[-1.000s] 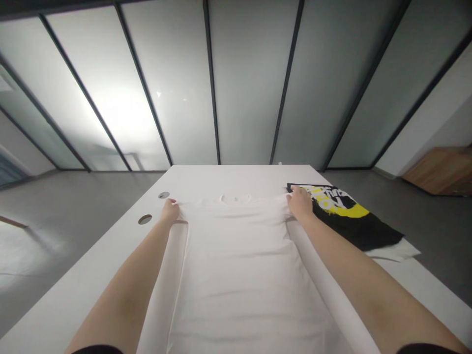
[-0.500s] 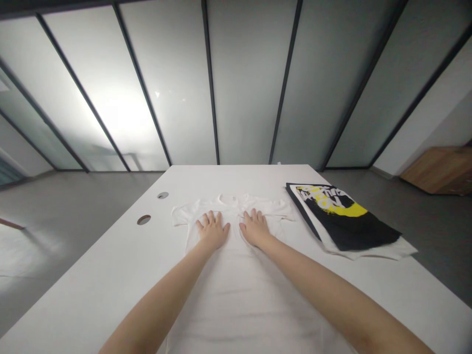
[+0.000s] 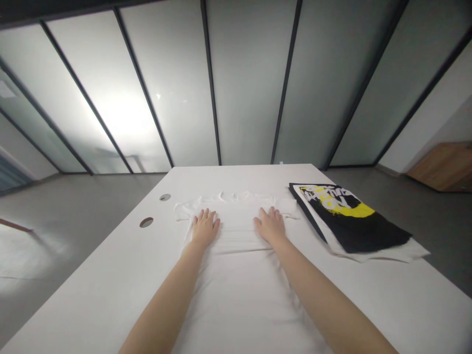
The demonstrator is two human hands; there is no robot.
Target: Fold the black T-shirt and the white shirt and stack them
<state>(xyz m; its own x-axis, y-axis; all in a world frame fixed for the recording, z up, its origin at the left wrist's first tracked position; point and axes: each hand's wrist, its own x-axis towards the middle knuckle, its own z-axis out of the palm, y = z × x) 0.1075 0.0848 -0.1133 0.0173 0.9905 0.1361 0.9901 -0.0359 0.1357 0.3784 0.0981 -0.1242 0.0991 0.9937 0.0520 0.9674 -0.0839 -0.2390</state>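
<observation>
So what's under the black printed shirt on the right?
A white garment peeks out beneath the black shirt, both on the table. Most of it is covered.

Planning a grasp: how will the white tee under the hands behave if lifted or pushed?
Likely floppy: the white tee lies flat and thin with soft creases, so it would probably drape. It looks light. Pushed, it may bunch or slide on the smooth table; both hands rest flat on it.
</observation>
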